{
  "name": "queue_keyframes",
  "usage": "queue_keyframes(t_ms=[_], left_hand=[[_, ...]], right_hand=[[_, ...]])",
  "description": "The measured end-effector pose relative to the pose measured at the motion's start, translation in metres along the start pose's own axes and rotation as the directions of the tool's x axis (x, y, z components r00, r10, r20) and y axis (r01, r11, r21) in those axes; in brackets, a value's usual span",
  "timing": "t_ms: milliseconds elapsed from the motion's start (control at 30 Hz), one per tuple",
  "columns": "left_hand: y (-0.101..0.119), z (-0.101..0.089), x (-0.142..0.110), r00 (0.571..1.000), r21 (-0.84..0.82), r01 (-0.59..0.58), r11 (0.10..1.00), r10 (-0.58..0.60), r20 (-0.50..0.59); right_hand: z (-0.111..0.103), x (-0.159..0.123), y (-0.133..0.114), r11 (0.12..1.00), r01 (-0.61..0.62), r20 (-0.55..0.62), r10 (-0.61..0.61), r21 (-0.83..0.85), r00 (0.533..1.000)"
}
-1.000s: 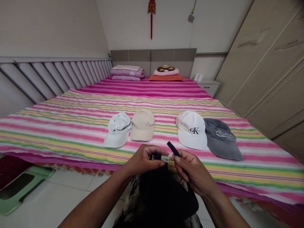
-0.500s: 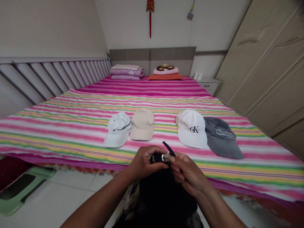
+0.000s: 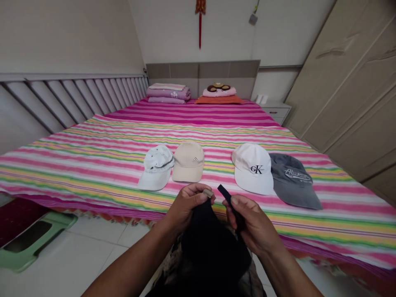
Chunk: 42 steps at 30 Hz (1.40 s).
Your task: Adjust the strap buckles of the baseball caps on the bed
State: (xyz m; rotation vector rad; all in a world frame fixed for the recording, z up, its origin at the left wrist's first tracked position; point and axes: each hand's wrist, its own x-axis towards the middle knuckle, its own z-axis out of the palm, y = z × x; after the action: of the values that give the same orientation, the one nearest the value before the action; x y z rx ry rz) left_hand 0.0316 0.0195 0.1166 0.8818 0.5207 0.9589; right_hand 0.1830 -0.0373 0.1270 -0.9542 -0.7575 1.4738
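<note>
A black cap (image 3: 213,239) hangs low in front of me, dark against my clothing, so its outline is hard to make out. My left hand (image 3: 188,206) pinches the metal buckle (image 3: 208,193) at one side of its back opening. On the other side, my right hand (image 3: 247,214) grips the cap's dark strap (image 3: 224,193) between thumb and fingers, its free end pointing up and left. A small gap separates strap tip and buckle.
On the striped bedspread (image 3: 108,165) lie a pale cap (image 3: 156,165), a beige cap (image 3: 188,163), a white cap (image 3: 253,169) and a grey cap (image 3: 293,179). Folded bedding (image 3: 168,94) sits by the headboard. A green stool (image 3: 58,222) stands on the floor at left.
The strap end, which was at the buckle, is now apart from it. My hands have separated slightly, and the buckle has passed from the right fingers into the left.
</note>
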Motion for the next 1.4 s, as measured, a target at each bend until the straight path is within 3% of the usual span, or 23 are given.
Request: queue_keyframes(t_ms=[133,233,367,767,1133,1400], left_hand=[[-0.004,-0.002,0.002,0.998,-0.166,0.064,0.984,-0.063,0.009],[-0.007,-0.003,0.003,0.991,-0.201,0.128,0.971,-0.132,-0.004],[-0.008,-0.003,0.004,0.994,-0.223,0.108,0.969,-0.113,-0.008],[-0.005,-0.001,0.002,0.997,-0.193,0.074,0.978,-0.071,0.026],[-0.002,-0.001,0.0,0.998,-0.025,-0.006,1.0,0.004,-0.068],[0.0,-0.001,-0.003,0.999,0.088,-0.01,0.996,0.013,-0.029]], right_hand=[[0.002,-0.003,-0.003,0.994,-0.07,0.056,0.065,0.088,0.996],[0.004,-0.004,-0.001,0.984,-0.133,0.099,0.121,0.117,0.988],[0.006,-0.003,0.003,0.981,-0.157,0.12,0.144,0.113,0.982],[0.006,-0.001,0.006,0.982,-0.163,0.117,0.151,0.1,0.982],[0.01,-0.002,0.005,0.985,-0.139,0.11,0.127,0.104,0.986],[0.008,-0.002,0.006,0.994,-0.103,0.074,0.106,-0.048,0.992]])
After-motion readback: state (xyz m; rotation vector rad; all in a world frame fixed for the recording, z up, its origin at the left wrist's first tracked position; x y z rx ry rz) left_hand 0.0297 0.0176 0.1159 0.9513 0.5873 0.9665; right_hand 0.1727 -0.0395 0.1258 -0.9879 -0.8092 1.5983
